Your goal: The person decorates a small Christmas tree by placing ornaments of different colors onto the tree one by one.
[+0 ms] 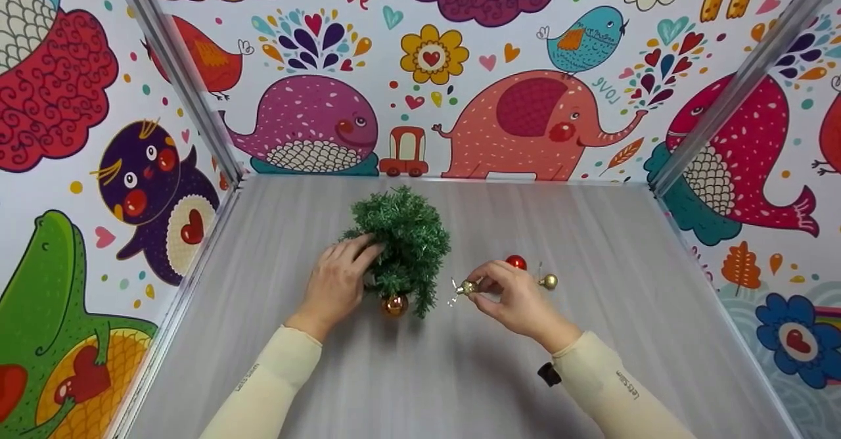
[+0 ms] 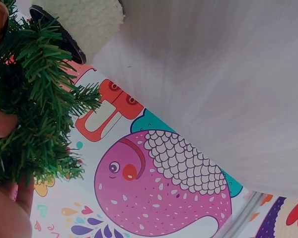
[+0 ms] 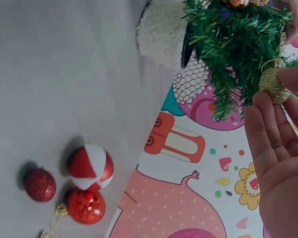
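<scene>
A small green artificial Christmas tree point(image 1: 410, 222) stands on the table, its pale fuzzy base point(image 3: 161, 34) showing in both wrist views. My left hand point(image 1: 334, 275) holds the tree's branches from the left side, some fingertips hidden among the needles. A shiny copper bauble point(image 1: 394, 305) hangs on the near side of the tree. Just right of the branches, my right hand point(image 1: 516, 294) pinches a glittery gold bauble point(image 3: 274, 86) between thumb and fingers. From the bauble's cap, a thin hanging loop point(image 1: 454, 289) points toward the tree.
Beyond my right hand lie a red bauble point(image 1: 516, 263) and a small gold one point(image 1: 550, 282). The right wrist view shows a glittery dark red bauble point(image 3: 39, 185), a red-and-white one point(image 3: 91, 166) and a shiny red one point(image 3: 86, 206) close together. Cartoon-printed walls point(image 1: 420, 51) border the table.
</scene>
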Available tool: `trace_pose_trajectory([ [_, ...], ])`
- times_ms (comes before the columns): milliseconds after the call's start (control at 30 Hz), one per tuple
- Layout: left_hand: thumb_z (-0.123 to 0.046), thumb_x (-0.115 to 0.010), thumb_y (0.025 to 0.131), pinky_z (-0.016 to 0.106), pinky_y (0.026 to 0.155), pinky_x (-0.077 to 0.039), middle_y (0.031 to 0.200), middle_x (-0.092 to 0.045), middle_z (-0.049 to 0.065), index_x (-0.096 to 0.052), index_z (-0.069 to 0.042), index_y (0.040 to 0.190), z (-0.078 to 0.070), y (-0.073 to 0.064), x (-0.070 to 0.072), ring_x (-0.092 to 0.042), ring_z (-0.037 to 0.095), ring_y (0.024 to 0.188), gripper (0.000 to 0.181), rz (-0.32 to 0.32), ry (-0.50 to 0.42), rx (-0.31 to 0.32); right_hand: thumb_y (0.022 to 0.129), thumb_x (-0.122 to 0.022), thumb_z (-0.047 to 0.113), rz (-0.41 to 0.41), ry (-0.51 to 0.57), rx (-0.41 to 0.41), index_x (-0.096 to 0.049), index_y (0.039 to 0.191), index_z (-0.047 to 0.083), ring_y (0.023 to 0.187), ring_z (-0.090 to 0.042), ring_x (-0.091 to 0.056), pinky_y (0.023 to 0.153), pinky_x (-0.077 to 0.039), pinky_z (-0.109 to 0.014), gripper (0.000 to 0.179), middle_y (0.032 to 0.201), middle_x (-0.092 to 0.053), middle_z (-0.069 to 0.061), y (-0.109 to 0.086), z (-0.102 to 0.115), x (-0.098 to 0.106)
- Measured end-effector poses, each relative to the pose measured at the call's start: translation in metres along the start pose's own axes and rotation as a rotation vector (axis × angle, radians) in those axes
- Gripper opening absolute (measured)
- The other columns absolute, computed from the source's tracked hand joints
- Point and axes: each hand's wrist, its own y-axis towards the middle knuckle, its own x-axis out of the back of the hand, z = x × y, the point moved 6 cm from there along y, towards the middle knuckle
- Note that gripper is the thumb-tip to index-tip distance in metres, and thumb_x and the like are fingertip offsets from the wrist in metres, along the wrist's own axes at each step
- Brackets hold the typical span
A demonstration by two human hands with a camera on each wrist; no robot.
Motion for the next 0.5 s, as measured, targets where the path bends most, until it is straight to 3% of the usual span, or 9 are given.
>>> trace_pose_trajectory([
  [233, 0.008, -0.067, 0.079, 0.049, 0.093, -0.049, 0.133, -0.059, 0.015, -0.063, -0.012, 0.129, -0.001, 0.0, -0.001, -0.059, 0.035, 0.115, 0.054, -0.003, 0.009, -0.004, 0.083, -0.076, -0.005, -0.035, 0.138, 0.027, -0.066, 0.105, 0.006, 0.083, -0.019, -0.071, 0.07, -0.059, -0.035, 0.027, 0.1, -0.066, -0.004, 0.004, 0.012, -0.005],
  [500, 0.009, -0.061, 0.079, 0.048, 0.094, -0.049, 0.134, -0.058, 0.015, -0.063, -0.012, 0.129, 0.0, 0.0, 0.0, -0.058, 0.034, 0.116, 0.054, 0.014, 0.01, -0.003, 0.078, -0.074, -0.017, -0.051, 0.176, 0.065, -0.064, 0.102, -0.005, 0.08, -0.027, -0.07, 0.069, -0.059, -0.038, 0.028, 0.097, -0.065, -0.016, 0.013, 0.045, 0.004],
])
